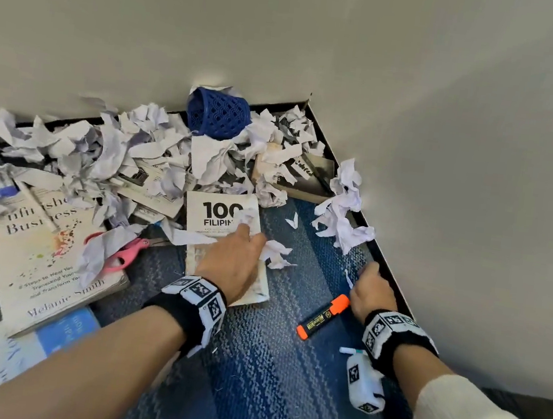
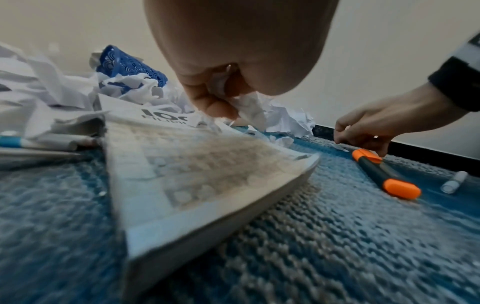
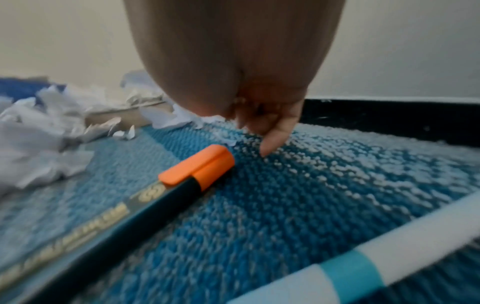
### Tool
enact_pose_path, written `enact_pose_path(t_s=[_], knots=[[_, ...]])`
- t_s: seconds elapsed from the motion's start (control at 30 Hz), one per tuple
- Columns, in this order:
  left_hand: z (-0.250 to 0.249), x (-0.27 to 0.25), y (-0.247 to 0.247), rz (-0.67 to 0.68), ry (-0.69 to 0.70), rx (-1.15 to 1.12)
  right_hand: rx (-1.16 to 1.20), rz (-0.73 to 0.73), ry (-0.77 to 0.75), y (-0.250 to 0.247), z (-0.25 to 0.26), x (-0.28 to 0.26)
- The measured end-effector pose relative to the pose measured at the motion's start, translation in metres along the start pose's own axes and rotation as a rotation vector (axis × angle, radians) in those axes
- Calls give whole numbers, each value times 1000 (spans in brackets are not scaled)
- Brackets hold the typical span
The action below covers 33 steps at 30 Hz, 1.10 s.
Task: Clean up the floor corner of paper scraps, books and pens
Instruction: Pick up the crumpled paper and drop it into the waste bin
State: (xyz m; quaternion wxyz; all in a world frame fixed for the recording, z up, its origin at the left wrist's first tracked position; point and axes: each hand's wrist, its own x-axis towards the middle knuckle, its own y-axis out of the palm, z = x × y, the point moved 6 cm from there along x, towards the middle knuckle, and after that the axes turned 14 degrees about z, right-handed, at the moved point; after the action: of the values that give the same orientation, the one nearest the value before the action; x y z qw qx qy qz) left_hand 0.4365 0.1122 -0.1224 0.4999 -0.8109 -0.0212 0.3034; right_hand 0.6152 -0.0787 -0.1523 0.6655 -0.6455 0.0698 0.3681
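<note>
Paper scraps (image 1: 109,152) mostly uncollected, heaped around blue basket (image 1: 217,114); books, orange highlighter (image 1: 323,317) near it also on carpet. My left hand (image 1: 233,261) pinching crumpled scrap (image 2: 250,108) over "100 Filipino" book (image 1: 221,216). My right hand (image 1: 371,290) pinching small shred (image 1: 348,279). Barely started.

Both forearms reach forward and down toward the floor, each wrist wrapped in a black band carrying white marker blocks; the right forearm wears a pale sleeve above its band. The left hand (image 1: 232,263), back upward, has its fingers (image 2: 217,107) curled in a grip on a crumpled paper scrap (image 2: 250,109). The right hand (image 1: 371,293) is held low with knuckles raised, fingers (image 3: 272,139) pointing down to the carpet (image 3: 324,185), pinching a thin white paper sliver (image 1: 349,279).
</note>
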Motion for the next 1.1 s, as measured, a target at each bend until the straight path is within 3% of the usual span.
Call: enact_pose_path(t_s=[0.1, 0.27, 0.4, 0.5, 0.6, 0.7, 0.83, 0.93, 1.1], knots=[[-13, 1, 1, -130, -10, 118, -51, 28, 0, 6, 8, -1], [-31, 28, 23, -77, 43, 341, -113, 65, -54, 4, 12, 0], [-37, 44, 29, -32, -11, 302, 25, -244, -132, -32, 29, 4], [-40, 52, 18, -29, 6, 277, -110, -402, -304, -58, 62, 5], [-39, 65, 7, 21, 37, 165, -171, -311, -393, -54, 81, 27], [-33, 76, -8, -56, 10, 5, -210, -143, -324, -23, 80, 50], [-40, 86, -35, -182, 60, -123, -384, -137, -221, 5, 88, 52], [-54, 99, -52, -250, 133, -28, -464, -137, -279, 11, 92, 54], [-86, 127, -44, -120, 399, 117, -37, -70, -458, -16, 93, 21]])
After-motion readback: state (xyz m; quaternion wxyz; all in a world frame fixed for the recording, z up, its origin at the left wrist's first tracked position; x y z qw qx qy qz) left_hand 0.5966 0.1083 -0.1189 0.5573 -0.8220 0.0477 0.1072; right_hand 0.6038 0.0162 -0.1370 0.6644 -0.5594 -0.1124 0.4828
